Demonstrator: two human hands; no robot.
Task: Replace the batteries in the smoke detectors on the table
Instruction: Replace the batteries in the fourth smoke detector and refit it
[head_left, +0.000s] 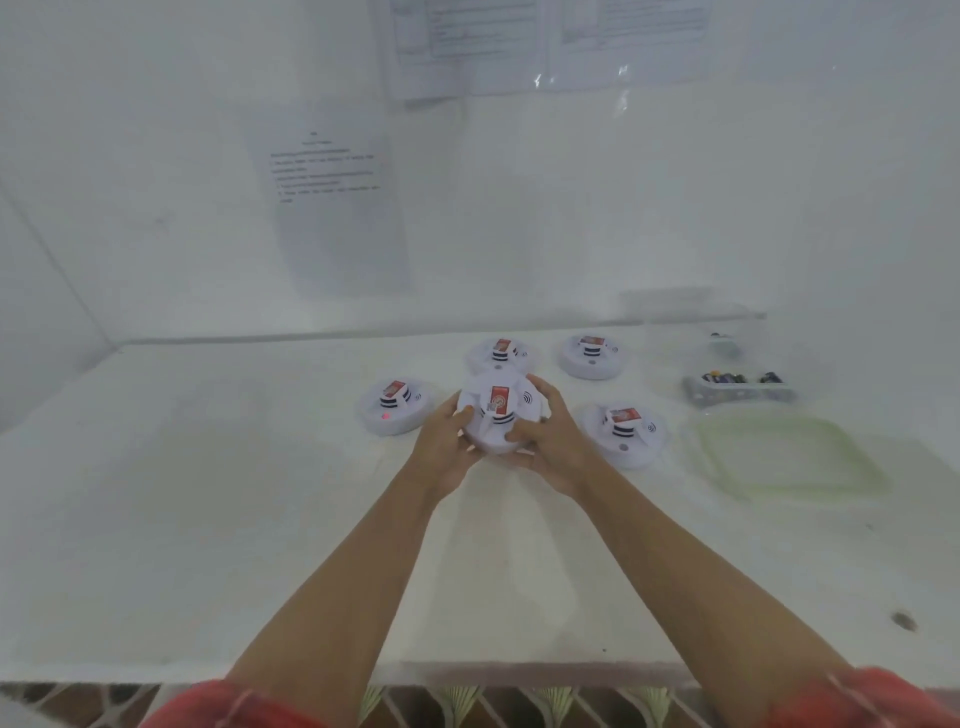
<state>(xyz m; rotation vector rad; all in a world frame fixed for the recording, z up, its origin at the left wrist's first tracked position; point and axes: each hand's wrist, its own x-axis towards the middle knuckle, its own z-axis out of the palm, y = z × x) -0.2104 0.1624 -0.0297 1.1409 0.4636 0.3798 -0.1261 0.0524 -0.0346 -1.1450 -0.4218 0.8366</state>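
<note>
Both hands were on it! The centre smoke detector (501, 415) sat squeezed between them, its red label facing up. The left hand (444, 441) curled round its left rim, and the right hand (553, 441) wrapped the right side with its thumb over the front edge. Four other detectors (395, 408) ringed it on the white table (208, 493). A battery tray (737, 392) lay well off right.
</note>
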